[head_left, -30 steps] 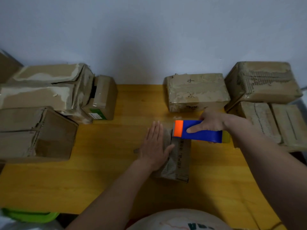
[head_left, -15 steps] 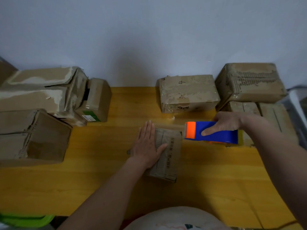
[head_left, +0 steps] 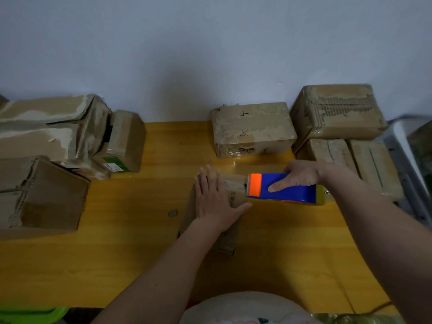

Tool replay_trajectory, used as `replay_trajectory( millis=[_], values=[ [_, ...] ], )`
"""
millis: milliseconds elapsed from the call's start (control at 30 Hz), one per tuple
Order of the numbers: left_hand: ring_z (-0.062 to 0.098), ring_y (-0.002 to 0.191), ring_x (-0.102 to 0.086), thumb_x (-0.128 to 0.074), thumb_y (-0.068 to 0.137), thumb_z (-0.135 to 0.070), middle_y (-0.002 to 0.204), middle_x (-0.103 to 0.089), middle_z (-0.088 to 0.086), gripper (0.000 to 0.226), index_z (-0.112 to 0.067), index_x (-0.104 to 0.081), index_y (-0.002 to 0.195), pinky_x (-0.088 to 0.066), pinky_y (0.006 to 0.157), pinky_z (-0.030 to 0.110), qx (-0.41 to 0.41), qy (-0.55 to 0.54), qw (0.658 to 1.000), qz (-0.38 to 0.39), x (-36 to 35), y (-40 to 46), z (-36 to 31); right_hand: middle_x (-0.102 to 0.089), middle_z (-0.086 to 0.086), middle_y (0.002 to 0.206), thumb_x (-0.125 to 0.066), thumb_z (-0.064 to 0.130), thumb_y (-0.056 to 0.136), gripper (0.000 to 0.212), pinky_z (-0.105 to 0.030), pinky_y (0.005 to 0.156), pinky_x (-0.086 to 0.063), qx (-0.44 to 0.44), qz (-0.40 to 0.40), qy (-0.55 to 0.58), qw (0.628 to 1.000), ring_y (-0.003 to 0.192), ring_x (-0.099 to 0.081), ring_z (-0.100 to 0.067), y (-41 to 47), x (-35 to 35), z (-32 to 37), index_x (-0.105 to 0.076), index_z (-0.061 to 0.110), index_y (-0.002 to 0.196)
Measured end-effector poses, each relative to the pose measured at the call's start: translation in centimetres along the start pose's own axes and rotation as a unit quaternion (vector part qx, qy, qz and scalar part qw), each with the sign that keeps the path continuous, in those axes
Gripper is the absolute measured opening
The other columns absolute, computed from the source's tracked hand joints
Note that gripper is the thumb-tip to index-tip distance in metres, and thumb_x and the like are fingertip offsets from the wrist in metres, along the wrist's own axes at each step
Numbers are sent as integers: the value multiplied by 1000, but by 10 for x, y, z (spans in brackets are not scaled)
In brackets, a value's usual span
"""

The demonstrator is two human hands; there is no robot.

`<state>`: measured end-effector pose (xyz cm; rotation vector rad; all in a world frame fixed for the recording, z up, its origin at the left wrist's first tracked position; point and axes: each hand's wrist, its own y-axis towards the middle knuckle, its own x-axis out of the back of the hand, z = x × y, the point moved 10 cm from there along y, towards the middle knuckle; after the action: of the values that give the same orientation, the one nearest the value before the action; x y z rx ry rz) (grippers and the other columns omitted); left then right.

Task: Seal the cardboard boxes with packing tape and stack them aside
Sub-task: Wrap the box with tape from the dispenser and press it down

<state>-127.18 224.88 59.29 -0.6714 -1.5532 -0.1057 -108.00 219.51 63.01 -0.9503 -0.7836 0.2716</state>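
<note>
Since half a second ago, the tape dispenser (head_left: pixel 281 188) has swung back left, so its orange end now overlaps the far right corner of the small box (head_left: pixel 233 195) instead of sitting clear of it to the right. From my screen, the left hand (head_left: pixel 216 202) looks as it did: pressed flat on top of the box, palm down, fingers straight and close together pointing toward the wall, thumb spread out to the right along the box top. Its forearm runs up from the lower centre of the view.

I see the right hand (head_left: pixel 301 175) gripping the blue body of the dispenser from the far side, fingers curled over the top and the thumb laid along the near blue face, pointing left. The right arm comes in from the lower right, bent at the wrist.

That small box lies near the middle of the yellow table (head_left: pixel 140 230), lengthwise toward me. A taped box marked "4" (head_left: pixel 253 129) sits behind it against the wall, and further boxes (head_left: pixel 336 111) are stacked at the right. More worn boxes (head_left: pixel 46 127) are piled at the left.
</note>
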Motion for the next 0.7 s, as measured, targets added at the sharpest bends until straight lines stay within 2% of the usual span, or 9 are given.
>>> replay_trajectory(
  millis=[100, 200, 533, 700],
  values=[
    [38, 141, 31, -26, 77, -86, 158, 27, 9, 107, -24, 18, 152, 14, 114, 60, -38, 24, 999, 5, -6, 0, -11, -69, -5, 91, -74, 54, 71, 54, -29, 67, -51, -1, 2, 8, 1000, 80, -66, -19, -1, 0, -7, -60, 12, 101],
    [39, 140, 33, -22, 83, -80, 158, 28, 10, 96, -27, 18, 152, 14, 113, 62, -35, 35, 999, 0, -8, 0, -10, -70, -6, 91, -74, 57, 70, 55, -36, 79, -54, 6, 20, 11, 1000, 83, -68, -22, -1, -1, -14, -61, 13, 101],
    [38, 141, 31, -16, 87, -76, 157, 31, 9, 89, -27, 22, 150, 13, 113, 62, -25, 44, 999, 6, -10, 1, -8, -71, -4, 84, -74, 59, 66, 55, -36, 78, -54, 10, 31, 23, 999, 77, -69, -20, -12, -1, -43, -62, 14, 95],
    [38, 141, 31, -17, 87, -76, 156, 32, 9, 90, -26, 22, 151, 14, 112, 63, -19, 48, 999, 11, -7, 0, -9, -72, -10, 92, -66, 50, 81, 47, -37, 80, -53, 13, 49, 29, 998, 79, -68, -23, -20, -3, -36, -63, 8, 102]
  ],
)
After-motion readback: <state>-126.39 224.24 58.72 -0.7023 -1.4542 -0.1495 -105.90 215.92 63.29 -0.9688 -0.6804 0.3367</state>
